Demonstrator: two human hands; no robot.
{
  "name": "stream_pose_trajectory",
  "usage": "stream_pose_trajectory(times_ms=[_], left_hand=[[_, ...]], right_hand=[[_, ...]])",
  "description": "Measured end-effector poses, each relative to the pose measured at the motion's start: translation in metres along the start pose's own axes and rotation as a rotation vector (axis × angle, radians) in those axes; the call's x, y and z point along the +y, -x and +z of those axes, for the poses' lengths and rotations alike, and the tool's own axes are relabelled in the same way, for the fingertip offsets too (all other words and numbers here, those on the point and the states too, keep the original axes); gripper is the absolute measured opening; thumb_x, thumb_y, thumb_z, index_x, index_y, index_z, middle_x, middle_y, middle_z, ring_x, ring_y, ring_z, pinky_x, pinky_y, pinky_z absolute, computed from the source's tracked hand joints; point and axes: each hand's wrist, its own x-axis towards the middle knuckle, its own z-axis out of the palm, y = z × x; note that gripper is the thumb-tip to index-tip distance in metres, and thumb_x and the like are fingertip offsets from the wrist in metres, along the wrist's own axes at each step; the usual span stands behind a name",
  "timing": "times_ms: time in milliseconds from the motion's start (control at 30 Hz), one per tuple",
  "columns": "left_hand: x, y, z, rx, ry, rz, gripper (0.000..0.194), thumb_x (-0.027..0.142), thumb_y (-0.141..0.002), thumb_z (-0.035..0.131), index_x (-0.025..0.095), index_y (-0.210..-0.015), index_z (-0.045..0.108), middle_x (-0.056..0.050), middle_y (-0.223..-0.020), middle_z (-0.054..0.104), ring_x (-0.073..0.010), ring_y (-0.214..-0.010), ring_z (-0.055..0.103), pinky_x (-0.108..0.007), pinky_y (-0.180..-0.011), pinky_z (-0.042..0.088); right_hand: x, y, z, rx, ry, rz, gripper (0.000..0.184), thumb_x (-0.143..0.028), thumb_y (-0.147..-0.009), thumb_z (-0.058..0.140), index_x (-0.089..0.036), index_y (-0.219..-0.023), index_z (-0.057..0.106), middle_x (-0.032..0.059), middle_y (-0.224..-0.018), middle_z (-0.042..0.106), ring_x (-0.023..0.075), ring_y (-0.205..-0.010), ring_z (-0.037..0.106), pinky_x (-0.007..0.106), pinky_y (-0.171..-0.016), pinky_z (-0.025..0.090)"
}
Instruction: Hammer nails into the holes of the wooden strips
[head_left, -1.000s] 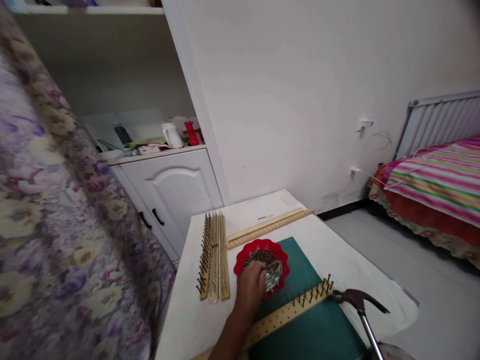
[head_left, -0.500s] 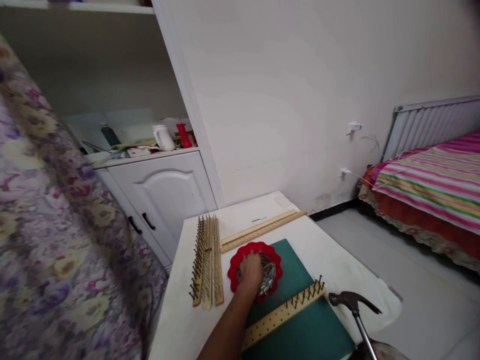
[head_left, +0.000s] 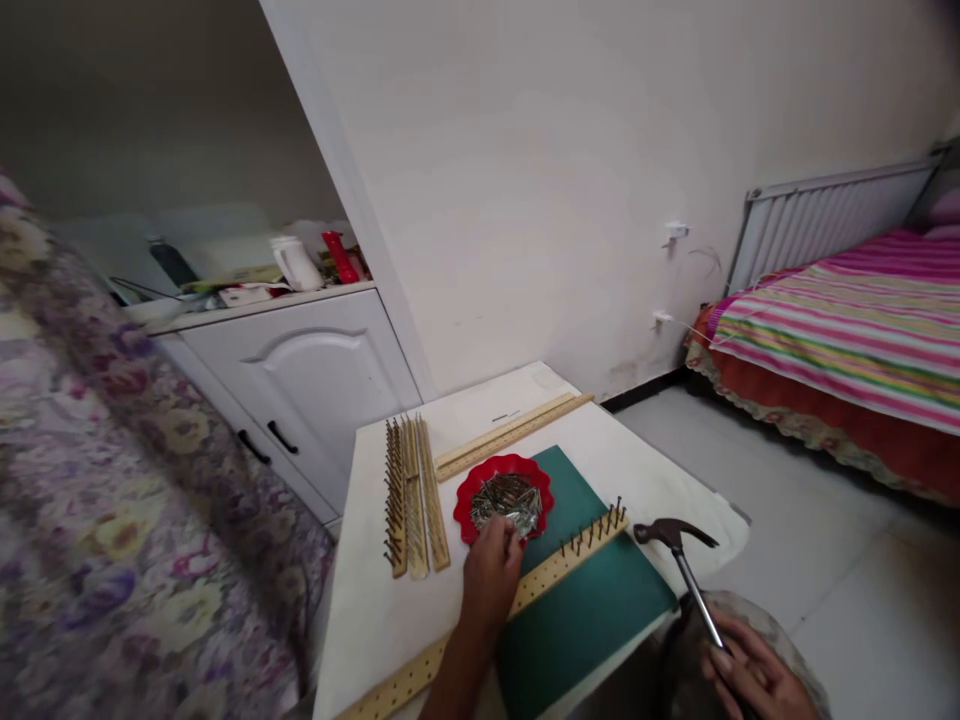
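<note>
My left hand [head_left: 491,568] hovers at the near rim of a red scalloped dish [head_left: 503,497] full of small nails, fingers pinched together; what they hold is too small to make out. Just beside it a long wooden strip [head_left: 540,583] with holes lies slanted across a green mat [head_left: 589,600], several nails standing at its far end. My right hand [head_left: 754,675] at the lower right grips the metal handle of a claw hammer [head_left: 675,541], its head raised over the table's right edge.
Wooden strips studded with nails [head_left: 409,495] lie left of the dish, and plain strips [head_left: 514,435] behind it, all on a white table [head_left: 375,610]. A flowered cloth [head_left: 112,480] fills the left. White cupboard [head_left: 300,370], radiator and striped bed [head_left: 840,330] stand around.
My left hand has drawn back out of the nail dish toward me, fingers pinched. The view has tilted down, and my right hand on the hammer handle has come into sight.
</note>
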Motion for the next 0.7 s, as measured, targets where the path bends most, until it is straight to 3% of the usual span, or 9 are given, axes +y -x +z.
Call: stream_pose_trajectory(times_ms=[100, 200, 467, 700], left_hand=[[0.006, 0.031, 0.01, -0.057, 0.135, 0.018, 0.013, 0.02, -0.084, 0.043, 0.02, -0.075, 0.052, 0.0, -0.074, 0.055, -0.0132, -0.067, 0.053, -0.022, -0.061, 0.038], [0.015, 0.044, 0.02, -0.089, 0.179, 0.015, 0.014, 0.017, -0.083, 0.043, 0.019, -0.074, 0.054, -0.001, -0.076, 0.055, -0.0132, -0.07, 0.053, -0.022, -0.064, 0.039], [0.025, 0.034, 0.037, -0.158, 0.063, 0.035, 0.019, 0.012, -0.083, 0.039, 0.019, -0.077, 0.055, -0.002, -0.082, 0.054, -0.0141, -0.077, 0.054, -0.024, -0.071, 0.041], [0.027, 0.03, 0.037, -0.256, -0.047, 0.01, 0.019, 0.01, -0.084, 0.038, 0.019, -0.078, 0.054, -0.003, -0.085, 0.053, -0.0139, -0.077, 0.054, -0.024, -0.071, 0.039]], right_hand=[[0.003, 0.0, 0.001, 0.01, -0.021, -0.074, 0.048, -0.042, -0.067, 0.076, -0.022, -0.108, 0.058, -0.0035, -0.058, 0.068, 0.0069, -0.031, 0.048, 0.015, -0.027, 0.038], [0.008, -0.003, 0.001, -0.054, -0.006, -0.077, 0.048, -0.041, -0.069, 0.076, -0.021, -0.108, 0.057, -0.0032, -0.06, 0.067, 0.007, -0.031, 0.048, 0.016, -0.027, 0.04], [0.003, -0.003, 0.003, -0.052, -0.016, -0.084, 0.047, -0.042, -0.071, 0.074, -0.02, -0.109, 0.058, -0.0029, -0.06, 0.068, 0.0049, -0.031, 0.047, 0.013, -0.026, 0.038], [-0.002, 0.0, 0.002, -0.04, -0.034, -0.047, 0.045, -0.04, -0.072, 0.074, -0.022, -0.109, 0.058, -0.0032, -0.06, 0.068, 0.0058, -0.032, 0.049, 0.013, -0.028, 0.039]])
